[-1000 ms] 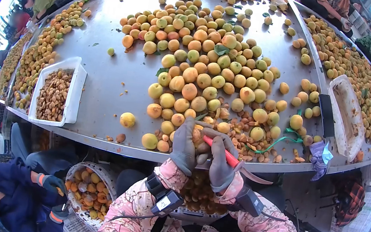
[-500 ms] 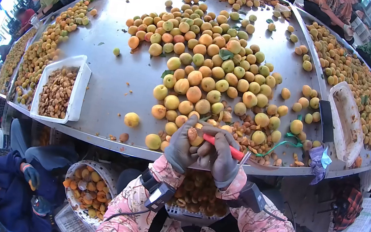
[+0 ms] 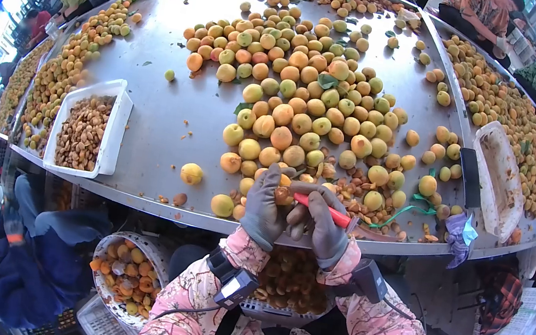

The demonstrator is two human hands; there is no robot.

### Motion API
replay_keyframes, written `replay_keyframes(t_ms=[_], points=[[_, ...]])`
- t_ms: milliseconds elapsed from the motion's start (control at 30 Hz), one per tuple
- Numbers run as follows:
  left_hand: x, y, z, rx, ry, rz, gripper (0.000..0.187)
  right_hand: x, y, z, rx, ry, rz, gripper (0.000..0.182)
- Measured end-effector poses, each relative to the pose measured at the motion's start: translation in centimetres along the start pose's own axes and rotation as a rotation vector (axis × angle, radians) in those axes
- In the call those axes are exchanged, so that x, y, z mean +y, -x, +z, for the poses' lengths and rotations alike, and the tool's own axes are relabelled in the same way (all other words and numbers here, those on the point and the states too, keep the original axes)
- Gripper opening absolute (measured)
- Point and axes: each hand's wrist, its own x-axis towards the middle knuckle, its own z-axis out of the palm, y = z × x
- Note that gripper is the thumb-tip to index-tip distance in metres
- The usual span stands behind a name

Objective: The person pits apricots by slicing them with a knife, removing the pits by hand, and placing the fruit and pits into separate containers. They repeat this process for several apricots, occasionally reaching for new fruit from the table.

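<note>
My left hand [image 3: 263, 210], in a grey glove, grips an apricot [image 3: 283, 195] at the near edge of the steel table [image 3: 158, 116]. In my right hand [image 3: 323, 226], also gloved, is a red-handled knife [image 3: 321, 210] whose handle lies across the fruit; the blade tip is hidden. Both hands touch over the table rim. A large pile of yellow and orange apricots [image 3: 306, 97] spreads beyond them. Loose pits [image 3: 360, 202] lie just right of my hands. A basket of cut halves [image 3: 289, 281] sits below, between my arms.
A white tray of pits [image 3: 83, 129] stands at the left, another white tray [image 3: 499, 171] at the right. A person in blue [image 3: 18, 262] sits lower left beside a basket of apricots [image 3: 127, 275]. Other people work at the far tables. A green strap [image 3: 408, 206] lies near the edge.
My hands stay together on the apricot and knife, shifting slightly up toward the pile. The person in blue at lower left has moved their arms.
</note>
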Motion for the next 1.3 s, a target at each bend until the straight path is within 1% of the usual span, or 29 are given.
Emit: replay_keyframes(t_ms=[33, 100, 167, 200, 233, 267, 333, 367, 433, 467, 500, 533, 567, 600, 667, 700, 800, 867, 900, 933, 967, 1000, 1033, 1067, 1100, 1133, 1200, 1233, 1300], points=[[-0.1, 0.0, 0.4, 0.219, -0.112, 0.132, 0.034, 0.2, -0.1, 0.1, 0.016, -0.058, 0.028, 0.035], [-0.3, -0.1, 0.2, 0.223, -0.101, 0.151, 0.031, 0.9, -0.2, 0.2, 0.035, -0.117, 0.054, 0.035], [-0.6, -0.5, -0.4, 0.224, -0.091, 0.174, 0.028, 1.9, -0.4, 0.3, 0.097, -0.402, 0.153, 0.035], [-0.8, -0.5, -0.6, 0.262, -0.182, 0.225, 0.029, 1.6, -0.3, 0.4, 0.098, -0.402, 0.152, 0.035], [-0.9, -0.6, -0.8, 0.299, -0.275, 0.276, 0.03, 1.0, -0.1, 0.6, 0.097, -0.219, 0.138, 0.034], [-1.0, -0.7, -0.9, 0.298, -0.277, 0.275, 0.03, 0.5, 0.0, 0.8, 0.094, -0.036, 0.123, 0.034], [-1.2, -0.7, -0.3, 0.356, -0.449, 0.39, 0.027, 0.1, 0.1, 0.6, 0.087, -0.003, 0.1, 0.032], [-1.2, -0.7, -0.1, 0.353, -0.451, 0.388, 0.027, -0.1, 0.0, 0.3, 0.066, 0.002, 0.115, 0.032], [-1.0, -0.6, 0.4, 0.27, -0.326, 0.311, 0.03, -0.2, -0.1, -0.4, 0.046, 0.008, 0.129, 0.031], [-0.7, -0.4, 0.5, 0.268, -0.329, 0.31, 0.03, -0.1, -0.2, -0.7, -0.012, 0.007, 0.111, 0.031], [-0.1, -0.2, 0.7, 0.163, -0.187, 0.072, 0.032, -0.1, -0.3, -1.0, -0.07, 0.005, 0.092, 0.032], [0.4, -0.1, 0.7, 0.059, -0.045, -0.165, 0.035, -0.1, -0.4, -1.2, -0.067, 0.002, 0.088, 0.032], [0.5, -0.2, 0.2, -0.051, -0.02, -0.212, 0.044, -0.2, -0.6, -1.4, -0.08, -0.035, 0.112, 0.032], [0.4, -0.4, -0.4, -0.053, -0.02, -0.214, 0.044, -0.2, -0.6, -1.6, -0.094, -0.07, 0.138, 0.032], [0.3, -0.8, -1.5, -0.047, 0.005, -0.298, 0.05, 0.3, -0.7, -1.6, -0.101, -0.085, 0.124, 0.032], [0.4, -0.7, -1.0, -0.049, 0.004, -0.297, 0.05, 0.5, -0.7, -1.6, -0.109, -0.103, 0.113, 0.032], [0.6, -0.4, 0.1, 0.039, 0.05, -0.32, 0.053, 0.5, -0.6, -1.4, -0.135, -0.092, 0.075, 0.032], [0.8, -0.3, 0.1, -0.086, 0.102, -0.342, 0.048, -0.2, -0.5, -1.4, -0.142, -0.078, 0.073, 0.031], [0.9, 0.0, 0.8, -0.085, 0.1, -0.341, 0.048, -0.6, -0.3, -1.5, -0.145, -0.067, 0.073, 0.03], [0.9, 0.3, 2.1, 0.093, -0.089, -0.149, 0.043, -1.0, -0.5, -1.6, -0.145, -0.067, 0.071, 0.03], [1.0, 0.4, 2.9, 0.268, -0.272, 0.049, 0.039, -1.6, -0.9, -2.0, -0.036, 0.049, -0.122, 0.029], [1.2, 0.2, 2.5, 0.268, -0.267, 0.055, 0.039, -2.1, -1.3, -2.4, 0.072, 0.165, -0.314, 0.027], [1.4, -0.1, 1.8, 0.275, -0.472, 0.204, 0.032, -2.7, -1.8, -3.5, 0.066, 0.168, -0.313, 0.027], [1.5, -0.2, 1.3, 0.282, -0.677, 0.352, 0.027, -3.2, -2.2, -4.9, 0.078, 0.332, -0.427, 0.026], [1.2, -0.1, 1.6, 0.3, -0.653, 0.413, 0.024, -3.7, -2.4, -5.2, 0.093, 0.494, -0.542, 0.025], [0.9, 0.0, 2.0, 0.3, -0.656, 0.411, 0.024, -3.5, -2.2, -4.8, 0.096, 0.492, -0.541, 0.025], [0.1, 0.1, 2.9, 0.309, -0.938, 0.709, 0.025, -2.9, -1.1, -2.7, 0.052, 0.265, -0.124, 0.024], [-0.3, 0.1, 3.0, 0.309, -0.94, 0.705, 0.025, -2.9, -0.5, -1.5, 0.043, 0.143, 0.172, 0.027], [-0.9, 0.3, 3.1, 0.225, -1.167, 0.989, 0.027, -0.9, 0.0, -0.2, 0.007, 0.142, 0.178, 0.029]])
